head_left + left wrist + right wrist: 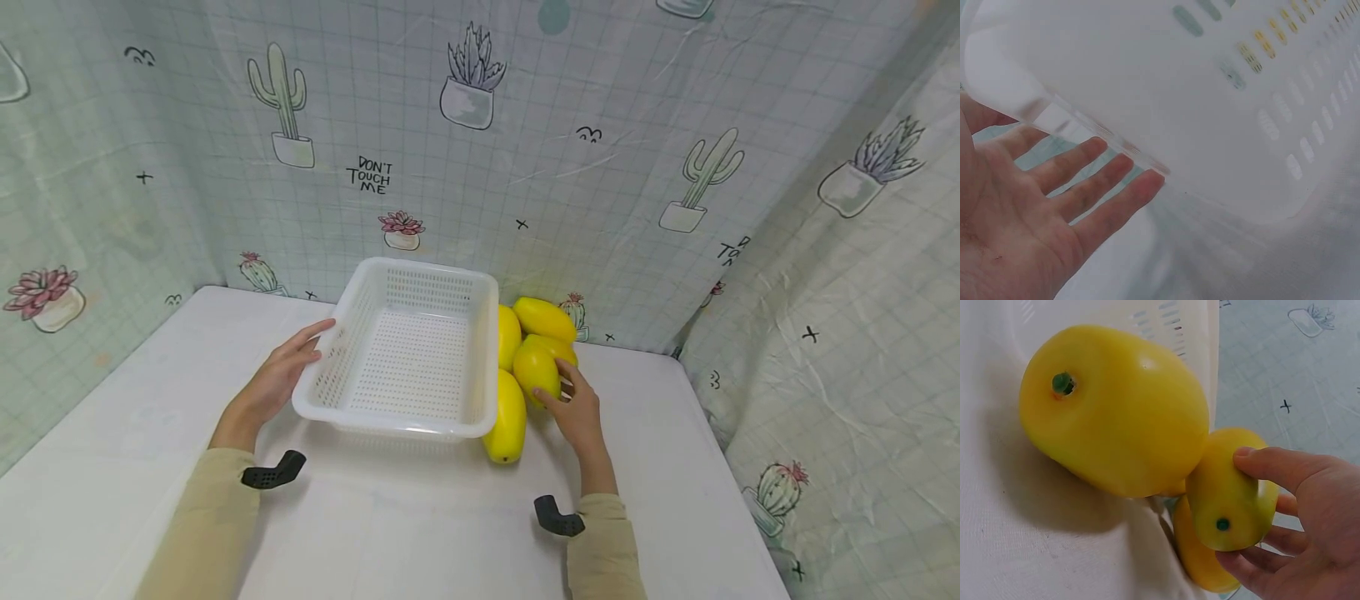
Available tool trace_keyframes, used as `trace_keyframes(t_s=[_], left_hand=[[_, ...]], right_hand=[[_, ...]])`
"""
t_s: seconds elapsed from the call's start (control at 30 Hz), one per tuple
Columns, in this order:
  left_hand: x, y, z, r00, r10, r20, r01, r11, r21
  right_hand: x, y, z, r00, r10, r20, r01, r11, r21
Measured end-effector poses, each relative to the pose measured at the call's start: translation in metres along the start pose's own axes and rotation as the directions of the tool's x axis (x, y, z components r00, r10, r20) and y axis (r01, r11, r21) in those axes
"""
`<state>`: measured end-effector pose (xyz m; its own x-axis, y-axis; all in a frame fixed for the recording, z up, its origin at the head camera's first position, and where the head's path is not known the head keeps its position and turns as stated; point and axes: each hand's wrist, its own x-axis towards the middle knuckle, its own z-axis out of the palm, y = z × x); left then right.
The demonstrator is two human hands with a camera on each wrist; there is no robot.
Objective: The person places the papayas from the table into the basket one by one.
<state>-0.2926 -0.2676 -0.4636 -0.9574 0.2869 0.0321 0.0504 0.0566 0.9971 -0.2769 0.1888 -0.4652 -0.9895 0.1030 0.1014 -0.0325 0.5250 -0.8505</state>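
A white plastic basket (408, 427) with slotted walls stands on the table, nothing inside it. My left hand (281, 371) holds its left rim; in the left wrist view the rim (1129, 147) partly hides the thumb and one finger, while the other fingertips (1150, 181) touch its edge. Along the basket's right side lie several yellow mangoes. My right hand (577, 410) grips one yellow mango (534, 371), thumb on one side and fingers round the other. That mango (1222, 487) shows a small green stem end in the right wrist view, beside a nearer, larger-looking mango (1116, 412).
One mango (506, 421) lies against the basket's front right corner, another mango (546, 317) at the back near the curtain. The cactus-print curtain (525, 179) encloses the white table (390, 525) at the back and sides. Black wrist mounts (273, 471) sit on both sleeves.
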Motion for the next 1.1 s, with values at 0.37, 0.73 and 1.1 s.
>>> trace_keyframes(t_s=[0.37, 0.73, 1.1], left_hand=[[0.0001, -0.0009, -0.0008, 1.000, -0.005, 0.002, 0.006, 1.000, -0.010], [0.0000, -0.0007, -0.0002, 1.000, -0.008, 0.008, 0.009, 1.000, -0.022], [-0.0001, 0.0007, 0.0018, 1.000, -0.020, 0.003, 0.020, 0.999, -0.032]], right_hand=[[-0.0012, -0.0043, -0.0023, 1.000, -0.012, -0.008, 0.012, 1.000, 0.006], [-0.0010, -0.0054, -0.0029, 1.000, -0.026, -0.012, 0.026, 1.000, 0.012], [-0.0027, -0.0100, -0.0050, 1.000, -0.025, -0.003, 0.025, 0.999, 0.036]])
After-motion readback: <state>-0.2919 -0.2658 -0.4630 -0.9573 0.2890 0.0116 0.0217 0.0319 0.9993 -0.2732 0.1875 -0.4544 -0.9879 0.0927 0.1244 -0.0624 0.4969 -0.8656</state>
